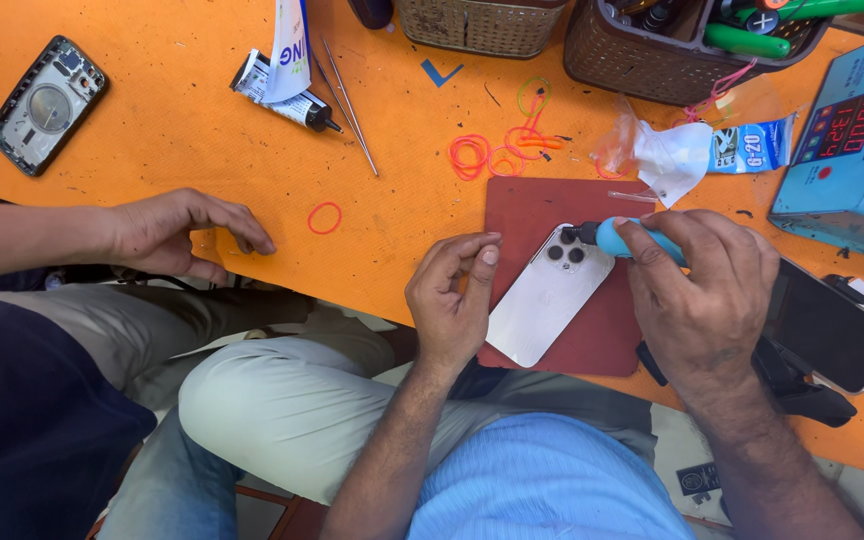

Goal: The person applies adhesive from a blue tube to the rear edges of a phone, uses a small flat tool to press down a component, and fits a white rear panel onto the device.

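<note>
A white phone (544, 298) lies back side up on a dark red mat (542, 205), its camera lenses facing me. My right hand (704, 290) grips a light blue tool (624, 240), whose dark tip rests at the camera corner of the phone. My left hand (454, 297) hovers at the phone's left edge with thumb and fingers pinched together; it seems to hold nothing. Both hands are over the near edge of the orange table (182, 130).
Another person's hand (177, 232) rests on the table at left. A phone frame (48, 103), glue tube (282, 92), tweezers (347, 105), loose rubber bands (500, 150), two baskets (480, 25), a blue heating unit (857, 140) and a dark phone (830, 330) surround the mat.
</note>
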